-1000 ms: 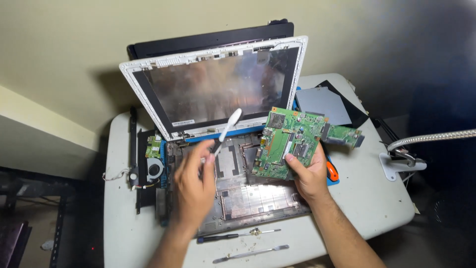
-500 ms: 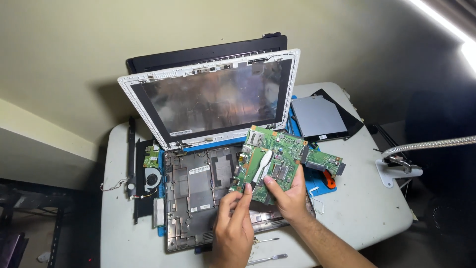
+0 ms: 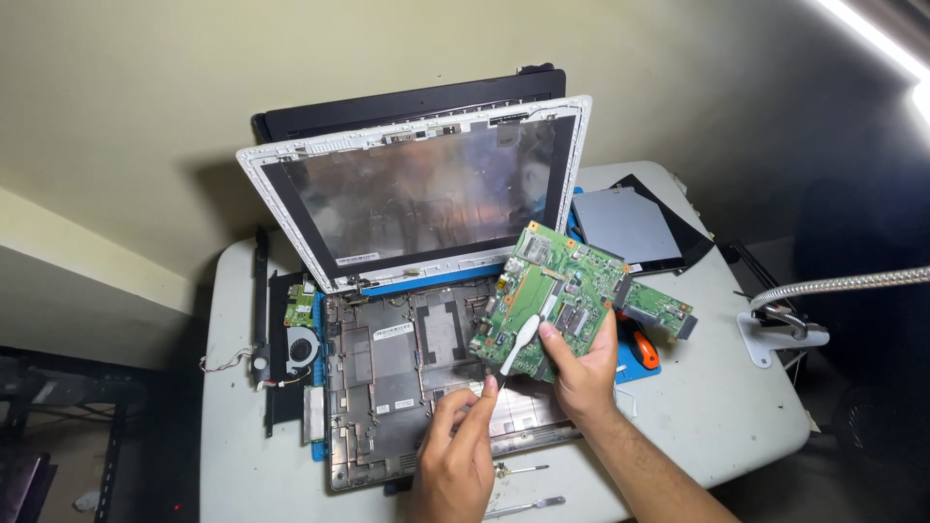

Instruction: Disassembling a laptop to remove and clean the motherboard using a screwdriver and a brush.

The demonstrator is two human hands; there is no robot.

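flat green circuit board [image 3: 567, 291] gripped at its lower edge by right hand [image 3: 581, 373]; slim white brush [image 3: 518, 344] pinched by left hand [image 3: 455, 450], laid on it.

We see white table [image 3: 736, 426]: blue mat [image 3: 641, 370] under opened laptop base [image 3: 407, 387], silver optical drive [image 3: 628, 225] at back right, screwdriver [image 3: 523, 506] at front edge, lamp clamp [image 3: 780, 329] right.

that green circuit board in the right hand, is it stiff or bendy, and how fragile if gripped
The green circuit board probably stays stiff: it juts flat past the right hand without sagging. It seems light, since one hand holds it tilted. Likely fragile, as small exposed parts cover its face, so edge grips look safest.
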